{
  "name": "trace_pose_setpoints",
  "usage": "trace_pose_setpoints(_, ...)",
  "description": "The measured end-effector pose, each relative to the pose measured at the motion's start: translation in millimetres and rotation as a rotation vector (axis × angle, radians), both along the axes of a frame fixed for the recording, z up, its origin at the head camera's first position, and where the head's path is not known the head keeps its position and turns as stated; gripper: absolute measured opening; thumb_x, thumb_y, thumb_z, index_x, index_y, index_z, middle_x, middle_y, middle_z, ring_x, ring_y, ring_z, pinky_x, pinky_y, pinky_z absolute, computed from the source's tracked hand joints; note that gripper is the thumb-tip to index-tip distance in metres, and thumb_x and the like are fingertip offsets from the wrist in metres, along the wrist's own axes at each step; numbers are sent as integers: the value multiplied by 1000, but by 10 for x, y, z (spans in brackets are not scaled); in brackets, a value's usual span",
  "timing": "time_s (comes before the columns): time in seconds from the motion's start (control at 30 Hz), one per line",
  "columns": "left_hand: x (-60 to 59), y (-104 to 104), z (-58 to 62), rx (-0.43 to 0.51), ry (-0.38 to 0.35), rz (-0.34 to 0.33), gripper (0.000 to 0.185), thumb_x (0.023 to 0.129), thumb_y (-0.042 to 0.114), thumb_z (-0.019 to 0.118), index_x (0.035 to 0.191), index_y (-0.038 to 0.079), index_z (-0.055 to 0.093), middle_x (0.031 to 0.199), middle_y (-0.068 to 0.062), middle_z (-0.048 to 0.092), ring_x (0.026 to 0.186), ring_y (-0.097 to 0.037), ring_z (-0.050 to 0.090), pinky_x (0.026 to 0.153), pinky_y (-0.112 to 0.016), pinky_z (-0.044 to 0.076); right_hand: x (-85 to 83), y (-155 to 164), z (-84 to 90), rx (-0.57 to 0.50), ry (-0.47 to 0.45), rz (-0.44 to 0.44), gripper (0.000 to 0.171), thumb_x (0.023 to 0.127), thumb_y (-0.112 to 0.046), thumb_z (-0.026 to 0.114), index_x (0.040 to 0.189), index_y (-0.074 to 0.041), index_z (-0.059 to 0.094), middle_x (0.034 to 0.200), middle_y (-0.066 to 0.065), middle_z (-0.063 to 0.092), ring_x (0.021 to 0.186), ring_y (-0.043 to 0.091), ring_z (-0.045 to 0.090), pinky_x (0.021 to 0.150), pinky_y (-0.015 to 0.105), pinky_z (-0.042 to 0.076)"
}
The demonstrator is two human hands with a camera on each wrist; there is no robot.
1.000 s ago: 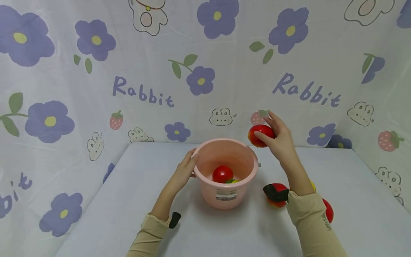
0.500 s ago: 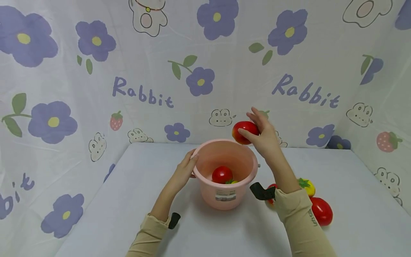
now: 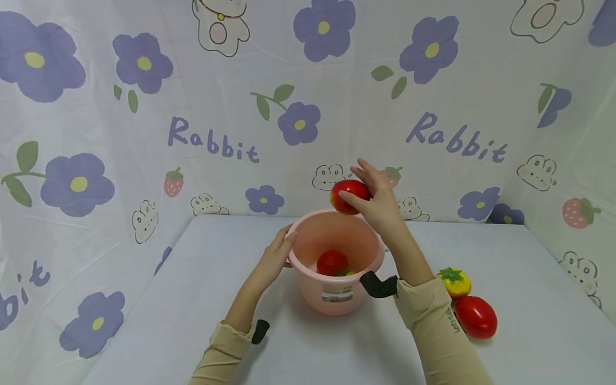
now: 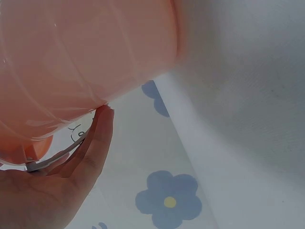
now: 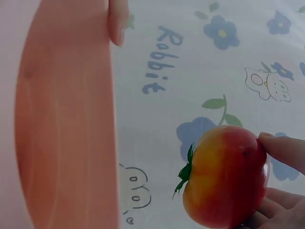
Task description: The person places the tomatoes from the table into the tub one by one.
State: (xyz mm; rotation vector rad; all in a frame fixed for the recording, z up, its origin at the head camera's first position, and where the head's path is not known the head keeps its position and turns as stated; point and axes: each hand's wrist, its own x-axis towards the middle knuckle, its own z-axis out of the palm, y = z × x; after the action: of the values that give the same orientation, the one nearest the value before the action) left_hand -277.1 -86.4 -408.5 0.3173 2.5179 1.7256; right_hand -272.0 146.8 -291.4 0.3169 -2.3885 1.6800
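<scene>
While the left hand (image 3: 274, 256) grips the pink bucket (image 3: 313, 290) by its rim, thumb over the edge and fingers against the outer wall, the right hand (image 3: 382, 207) pinches a red-yellow tomato (image 5: 226, 176) between thumb and fingers, leafy end pointing away from the palm. Tomato is up near the bucket's far rim, apart from it in the right wrist view; can't tell from the head view whether it's over the mouth or just behind. Skin looks glossy, so probably slick; likely a light, stiff fake, not fragile. Best hold: across the widest part, clear of the leaves. Bucket looks like light plastic; rim is the spot to steady it. Another red tomato (image 3: 331, 262) sits inside.
</scene>
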Motion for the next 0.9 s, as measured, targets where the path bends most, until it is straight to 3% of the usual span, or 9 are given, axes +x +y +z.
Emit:
trace_pose_setpoints(0.43,-6,-19,-44,3,12,4,55,102,51,36,150,23,35,145,-15,51,112,-36,63,80,-41,59,-1,-213,42,-29,-14,68,78,91,-13,68,155,-26,25,156,1,39,144,27,37,107,46,46)
trace_pose_setpoints(0.6,86,-7,88,-8,-7,-18,55,105,44,33,152,15,31,147,-19,47,117,-41,60,82,-42,59,15,-264,30,-34,-11,88,78,90,-13,68,154,-25,26,156,2,39,143,27,38,106,46,46)
trace_pose_setpoints(0.7,69,-9,73,-9,-5,-15,55,105,44,33,152,16,32,147,-19,48,116,-41,60,82,-41,59,17,-287,21,-32,-13,99,78,90,-13,68,155,-24,26,156,4,39,143,28,38,106,46,46)
trace_pose_setpoints(0.8,-21,-16,-45,-2,3,2,57,102,52,35,151,22,34,145,-15,50,115,-37,62,82,-41,59,7,-305,6,-21,-14,110,77,91,-14,67,155,-24,25,156,5,39,145,30,36,107,48,45)
trace_pose_setpoints(0.9,-16,-8,-41,-1,6,5,57,101,54,36,150,23,35,145,-14,52,114,-34,62,82,-41,60,5,-314,-10,10,-6,106,77,92,-17,67,155,-23,24,156,4,39,148,28,31,112,50,39)
